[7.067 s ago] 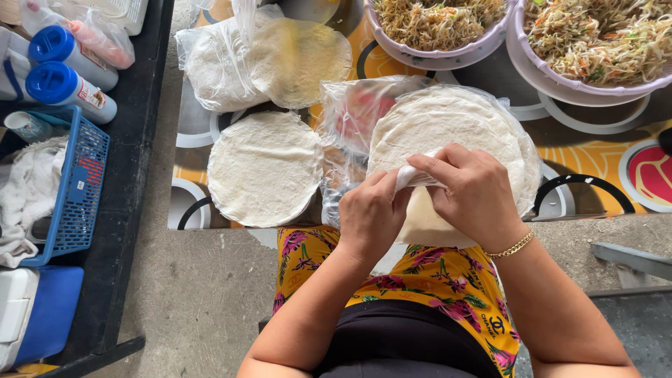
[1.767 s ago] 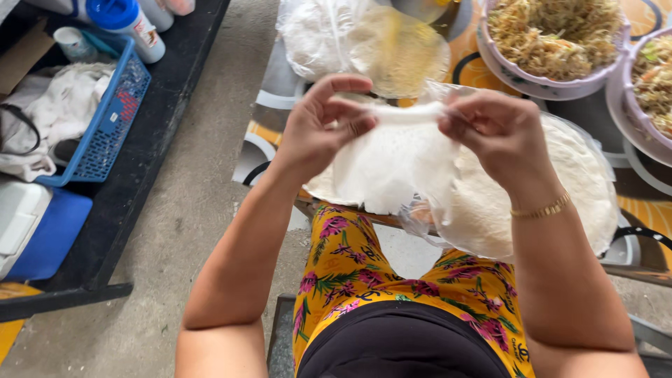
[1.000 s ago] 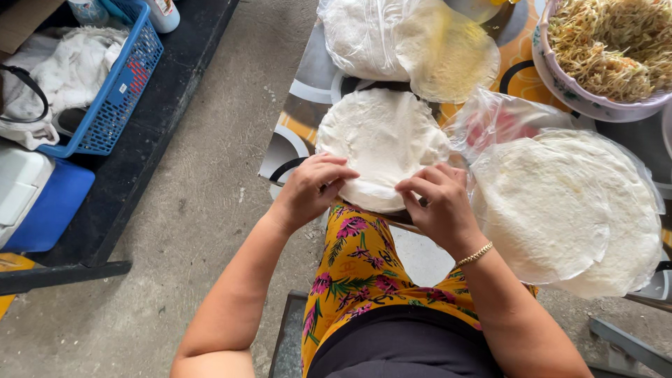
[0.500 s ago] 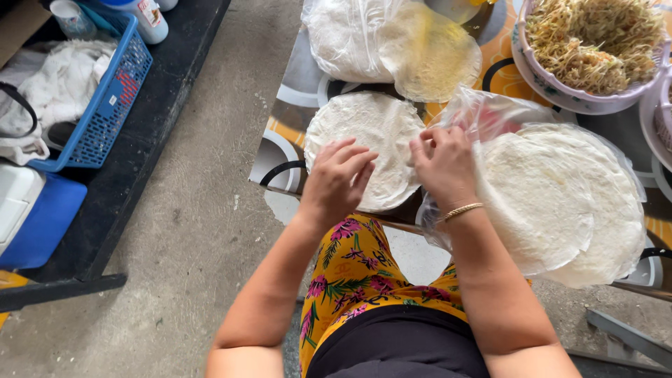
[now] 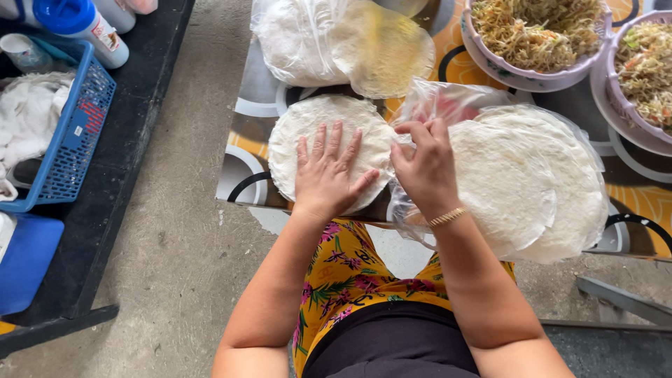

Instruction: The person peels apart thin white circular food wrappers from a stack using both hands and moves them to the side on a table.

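Two hands busy: our left hand (image 5: 327,171) spread flat pinning one wrapper (image 5: 329,150) at the worktop's (image 5: 241,178) near edge, right hand (image 5: 423,168) pinching the bagged stack (image 5: 532,182).

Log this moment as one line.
left hand: flat on single wrapper | right hand: at bagged wrapper stack | noodle bowls: behind

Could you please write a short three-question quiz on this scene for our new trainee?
1. True or false: the left hand lies flat on the single round wrapper.
2. What does the right hand touch? A) the noodle bowl B) the wrapper stack in its clear bag C) the blue basket
3. What is worn on the right wrist?

Key: 1 true; 2 B; 3 a gold bracelet.
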